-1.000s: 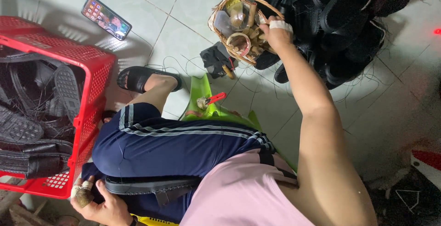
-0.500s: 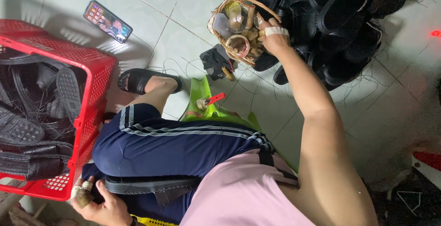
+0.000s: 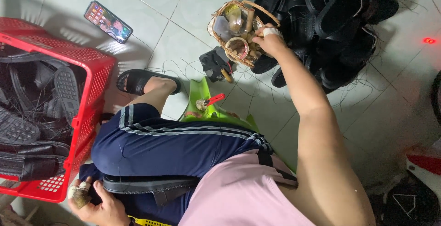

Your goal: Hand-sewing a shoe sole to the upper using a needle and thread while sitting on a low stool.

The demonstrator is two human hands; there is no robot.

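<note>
— What does the right hand (image 3: pixel 271 40) reach into?

— A small woven basket (image 3: pixel 219 15) of light brown wicker with a hoop handle. It stands on the pale tiled floor (image 3: pixel 183 19), just left of a heap of black sandals (image 3: pixel 335 19). Inside are a roll of tape (image 3: pixel 237 47), a clear lidded tub and some small brown bits that I cannot make out.

— How are the fingers set?

— The hand is at the basket's right rim, fingers curled down among the contents. One finger wears a white wrap. Whether they close on anything I cannot tell.

— And the left hand (image 3: pixel 98 203)?

— Low at the bottom left, beside the knee. It is clamped on a black shoe sole (image 3: pixel 151 184) lying across the lap, with wrapped fingers and a small brownish lump at the fingertips.

— What hems the basket in?

— The sandal heap touches it on the right. A small black object (image 3: pixel 215 62) lies just below its left side. Loose dark threads trail over the tiles around it.

— Where is there room?

— The tiles left of the basket are open up to a phone (image 3: pixel 108 22) lying face up. Farther left a red plastic crate (image 3: pixel 87 60) full of black soles closes that side. Near the knee a green sheet (image 3: pixel 202 99) carries a red-handled tool (image 3: pixel 215 99).
</note>
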